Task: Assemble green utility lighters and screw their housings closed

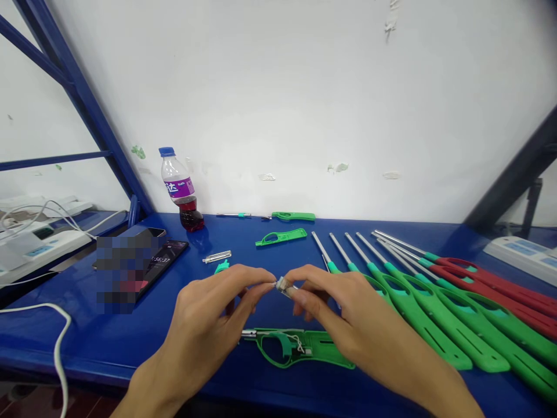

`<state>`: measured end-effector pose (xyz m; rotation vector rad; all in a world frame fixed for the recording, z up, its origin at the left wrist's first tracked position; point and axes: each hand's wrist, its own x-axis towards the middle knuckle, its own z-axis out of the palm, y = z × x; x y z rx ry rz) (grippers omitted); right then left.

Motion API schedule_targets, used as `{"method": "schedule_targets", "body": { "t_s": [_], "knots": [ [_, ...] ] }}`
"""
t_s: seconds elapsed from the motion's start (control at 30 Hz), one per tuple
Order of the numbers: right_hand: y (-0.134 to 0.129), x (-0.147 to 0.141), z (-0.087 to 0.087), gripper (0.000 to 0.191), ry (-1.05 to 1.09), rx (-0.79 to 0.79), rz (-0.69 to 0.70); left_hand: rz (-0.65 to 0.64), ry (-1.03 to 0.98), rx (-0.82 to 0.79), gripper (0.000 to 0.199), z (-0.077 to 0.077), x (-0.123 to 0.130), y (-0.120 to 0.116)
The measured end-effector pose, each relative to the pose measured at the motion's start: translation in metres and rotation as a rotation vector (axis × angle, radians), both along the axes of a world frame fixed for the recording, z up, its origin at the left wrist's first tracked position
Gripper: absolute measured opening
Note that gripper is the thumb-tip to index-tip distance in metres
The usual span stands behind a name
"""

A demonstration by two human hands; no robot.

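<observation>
Bare hands are being held close together over the blue table [261, 313]. By the right hand [348, 307], a small grey part [284, 285] is being gripped, thumb and index finger clamped on it. At its left side, the thumb and index finger of the left hand [209, 319] are being pressed together; whether anything is being pinched there is too small to tell.

Just below, an open green casing [328, 348] is being supported by the table, partly covered by the right hand; a teal trigger [285, 346] and pale wires [299, 343] are being exposed inside. Beyond the left hand, a teal piece [221, 266] is being partly hidden, with a clear piece [217, 256] near it. Green long-necked tools [448, 331] and red ones [500, 287] are being kept fanned out on the right, while a bottle [185, 194] is being backed by the wall [304, 104].
</observation>
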<state>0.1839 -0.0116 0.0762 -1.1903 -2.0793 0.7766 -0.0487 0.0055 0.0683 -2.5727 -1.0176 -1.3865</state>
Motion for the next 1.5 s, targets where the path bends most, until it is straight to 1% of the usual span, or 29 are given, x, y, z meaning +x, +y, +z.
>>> {"method": "schedule_targets", "body": {
  "t_s": [0.17, 0.33, 0.5, 0.6, 0.7, 0.87, 1.0, 1.13, 1.3, 1.5],
  "knots": [
    [-0.0016, 0.0002, 0.0006, 0.026, 0.013, -0.008, 0.017, 0.025, -0.099, -0.038, 0.005, -0.0004, -0.0008, -0.0025],
    [-0.0022, 0.0007, 0.0019, 0.021, 0.007, -0.029, 0.023, 0.027, -0.152, -0.089, 0.013, -0.0034, -0.0013, -0.0044],
    [-0.0036, 0.0027, 0.0023, 0.022, 0.034, -0.030, 0.026, 0.041, -0.131, -0.023, 0.011, -0.0086, -0.0007, -0.0056],
    [-0.0031, 0.0025, 0.0033, 0.023, 0.044, -0.013, 0.026, 0.054, -0.114, -0.017, 0.012, -0.0082, 0.0004, -0.0069],
    [-0.0014, 0.0011, 0.0046, 0.021, 0.042, 0.021, 0.009, 0.024, -0.119, -0.059, 0.012, -0.0054, 0.0007, -0.0066],
    [0.0003, 0.0017, 0.0055, 0.017, 0.027, 0.075, -0.023, -0.076, -0.053, -0.152, 0.034, -0.0023, -0.0015, -0.0031],
    [0.0005, 0.0028, 0.0050, 0.019, 0.041, 0.090, -0.030, -0.096, -0.006, -0.203, 0.035, -0.0015, -0.0027, -0.0019],
    [-0.0006, 0.0029, 0.0033, 0.022, 0.059, 0.096, -0.019, -0.135, 0.022, -0.199, 0.038, -0.0024, -0.0022, -0.0021],
    [-0.0016, 0.0040, 0.0035, 0.026, 0.070, 0.085, -0.016, -0.150, 0.001, -0.188, 0.039, -0.0049, -0.0004, -0.0032],
    [0.0003, 0.0045, 0.0039, 0.027, 0.062, 0.099, -0.029, -0.145, -0.025, -0.209, 0.041, -0.0050, 0.0034, -0.0054]
  ]
}}
